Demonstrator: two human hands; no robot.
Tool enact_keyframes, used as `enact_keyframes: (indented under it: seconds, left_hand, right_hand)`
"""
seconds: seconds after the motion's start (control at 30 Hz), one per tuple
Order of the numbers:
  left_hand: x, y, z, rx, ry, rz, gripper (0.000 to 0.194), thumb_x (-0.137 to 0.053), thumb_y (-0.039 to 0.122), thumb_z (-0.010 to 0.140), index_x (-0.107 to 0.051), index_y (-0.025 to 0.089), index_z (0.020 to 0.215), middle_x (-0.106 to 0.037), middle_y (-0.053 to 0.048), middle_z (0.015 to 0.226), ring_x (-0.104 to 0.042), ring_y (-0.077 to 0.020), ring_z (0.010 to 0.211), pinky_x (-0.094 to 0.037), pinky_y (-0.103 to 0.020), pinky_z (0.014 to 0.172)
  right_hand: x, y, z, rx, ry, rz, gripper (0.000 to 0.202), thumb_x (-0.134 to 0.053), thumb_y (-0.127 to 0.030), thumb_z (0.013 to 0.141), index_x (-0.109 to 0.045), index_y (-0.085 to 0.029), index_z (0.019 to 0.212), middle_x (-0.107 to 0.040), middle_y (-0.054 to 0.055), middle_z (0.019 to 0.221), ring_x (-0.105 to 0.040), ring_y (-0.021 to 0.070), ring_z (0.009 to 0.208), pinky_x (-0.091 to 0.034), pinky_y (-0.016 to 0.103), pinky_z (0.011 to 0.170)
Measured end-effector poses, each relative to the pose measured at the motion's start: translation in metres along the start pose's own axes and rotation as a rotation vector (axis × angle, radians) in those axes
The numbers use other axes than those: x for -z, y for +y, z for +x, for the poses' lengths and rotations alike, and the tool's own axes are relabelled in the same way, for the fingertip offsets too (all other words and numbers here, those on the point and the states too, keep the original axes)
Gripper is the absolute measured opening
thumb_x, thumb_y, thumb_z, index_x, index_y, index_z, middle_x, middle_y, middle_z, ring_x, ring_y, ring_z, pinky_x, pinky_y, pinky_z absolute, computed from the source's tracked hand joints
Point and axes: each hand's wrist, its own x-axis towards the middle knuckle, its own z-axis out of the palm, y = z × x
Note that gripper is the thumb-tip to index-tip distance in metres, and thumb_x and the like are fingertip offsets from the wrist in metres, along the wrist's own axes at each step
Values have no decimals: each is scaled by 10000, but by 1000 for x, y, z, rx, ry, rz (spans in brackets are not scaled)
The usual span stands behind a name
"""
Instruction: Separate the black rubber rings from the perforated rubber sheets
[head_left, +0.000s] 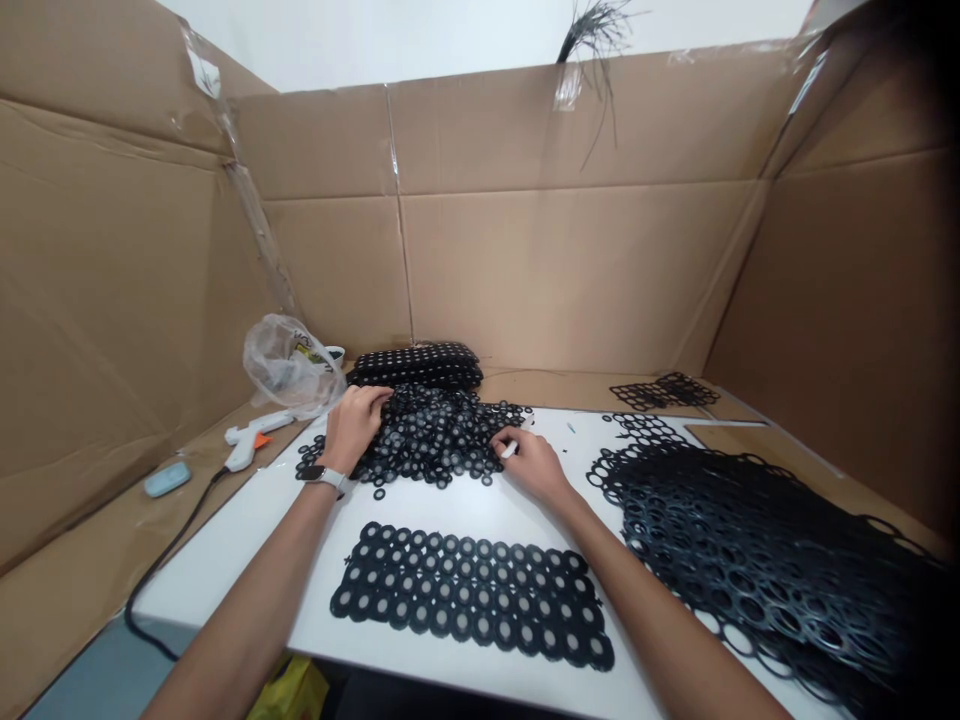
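Note:
A heap of small black rings [431,435] lies on the white table [247,545]. My left hand [356,425], with a watch on the wrist, touches the heap's left side; its fingers are pressed together, and what they hold, if anything, is hidden. At the heap's right edge my right hand [529,460] is closed around a small white object [509,450]. Nearer the table's front edge lies a flat panel of black rings with pale centres [472,590], set out in rows. Behind the heap are stacked similar black panels [416,365].
A large pile of black ring mesh [750,550] covers the right side. A glue gun [251,440] with a cord, a light-blue case [167,479] and a plastic bag [289,365] are at the left. Cardboard walls [585,260] enclose the table.

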Motion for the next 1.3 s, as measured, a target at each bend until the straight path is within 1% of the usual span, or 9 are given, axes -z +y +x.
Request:
enact_keyframes:
  seconds: [0.2, 0.4, 0.53, 0.67, 0.8, 0.93, 1.07, 1.2, 1.3]
  left_hand:
    - [3, -3, -1, 41, 11, 34, 264, -561, 317, 1039, -780, 256, 1174, -799, -50, 1189, -659, -301, 1102, -527, -427, 948]
    - [5, 3, 0, 96, -68, 79, 298, -589, 333, 1001, -792, 263, 1207, -802, -63, 1175, -660, -305, 1125, -552, -408, 901]
    - [7, 3, 1, 89, -94, 72, 295, -595, 308, 989, -788, 257, 1208, -809, -43, 1196, -651, -309, 1148, -545, -418, 922]
    - [8, 3, 1, 77, -88, 65, 266, -604, 310, 996, -795, 267, 1177, -810, -35, 1185, -656, -311, 1122, -534, -427, 903]
    - [8, 1, 0, 46, -80, 55, 245, -623, 279, 988, -787, 270, 1170, -813, -23, 1150, -649, -312, 1106, -522, -432, 884]
    - [7, -4, 0, 9, -56, 39, 238, -612, 246, 985, -781, 265, 1150, -803, -35, 1125, -646, -316, 1069, -515, -436, 880]
    - [3, -8, 3, -27, 17, -65, 242, -581, 195, 973, -770, 225, 1122, -771, -72, 1080, -676, -289, 1002, -531, -434, 928]
    - [-3, -4, 6, -25, 97, -221, 234, -561, 196, 983, -741, 207, 1132, -723, -73, 1043, -705, -240, 930, -572, -390, 907]
    - [-9, 2, 7, -14, 133, -292, 196, -567, 222, 995, -712, 207, 1126, -713, -71, 1056, -713, -230, 936, -596, -376, 890]
  right_hand:
    - [2, -3, -1, -12, -9, -1, 241, -594, -203, 929, -812, -261, 1013, -800, 14, 1024, -675, 193, 865, -418, 246, 764]
    - [2, -3, -1, -8, -13, 7, 231, -601, -192, 922, -807, -260, 1000, -798, -4, 1051, -673, 183, 870, -405, 244, 763]
    - [3, -3, -1, -9, -16, -2, 231, -604, -195, 930, -804, -265, 1022, -799, -9, 1061, -675, 184, 876, -403, 249, 770]
    - [3, -4, -1, -10, -18, -5, 228, -604, -198, 933, -806, -261, 1019, -798, -1, 1062, -678, 190, 887, -401, 252, 768]
    - [3, -4, -1, -16, -17, -7, 236, -602, -201, 938, -808, -272, 1031, -799, -5, 1058, -676, 190, 885, -402, 252, 775]
    - [3, -3, -1, -13, -18, -4, 228, -605, -200, 931, -805, -269, 1017, -799, -4, 1051, -673, 186, 873, -404, 252, 776]
    - [2, -2, -1, -16, -16, 3, 230, -600, -206, 923, -800, -280, 1010, -797, -19, 1049, -674, 182, 870, -402, 253, 768]
    - [0, 1, -1, -3, -8, 9, 235, -597, -200, 915, -799, -281, 1004, -798, -21, 1057, -685, 188, 902, -403, 253, 762]
    - [-1, 2, 0, 10, 3, 16, 236, -600, -187, 903, -799, -277, 993, -798, -19, 1078, -689, 186, 915, -417, 249, 779]
